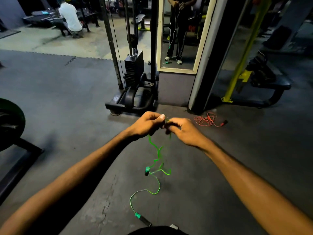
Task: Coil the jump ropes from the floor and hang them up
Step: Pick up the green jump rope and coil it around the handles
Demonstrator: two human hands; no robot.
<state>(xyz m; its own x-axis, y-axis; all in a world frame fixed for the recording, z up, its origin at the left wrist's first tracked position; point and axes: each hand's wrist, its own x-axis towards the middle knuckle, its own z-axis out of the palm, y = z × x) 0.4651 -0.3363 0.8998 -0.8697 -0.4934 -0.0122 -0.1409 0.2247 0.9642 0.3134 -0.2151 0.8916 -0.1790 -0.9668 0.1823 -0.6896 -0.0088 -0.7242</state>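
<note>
A green jump rope point(158, 156) hangs from both my hands, held out in front of me. My left hand point(147, 123) and my right hand point(183, 131) pinch the cord close together, almost touching. One green-and-black handle point(147, 171) dangles in the air below them. The other handle point(143, 218) lies on the floor near my feet, with cord snaking up from it. A red jump rope point(207, 120) lies in a loose tangle on the floor to the right of my hands, its dark handle point(224, 122) at the right end.
A cable machine with a weight stack point(133, 70) stands straight ahead. A mirror point(181, 33) on a pillar is beside it. A yellow-framed bench point(254, 82) is at right, a weight plate point(10, 122) on a rack at left. A person in white point(70, 16) sits far back.
</note>
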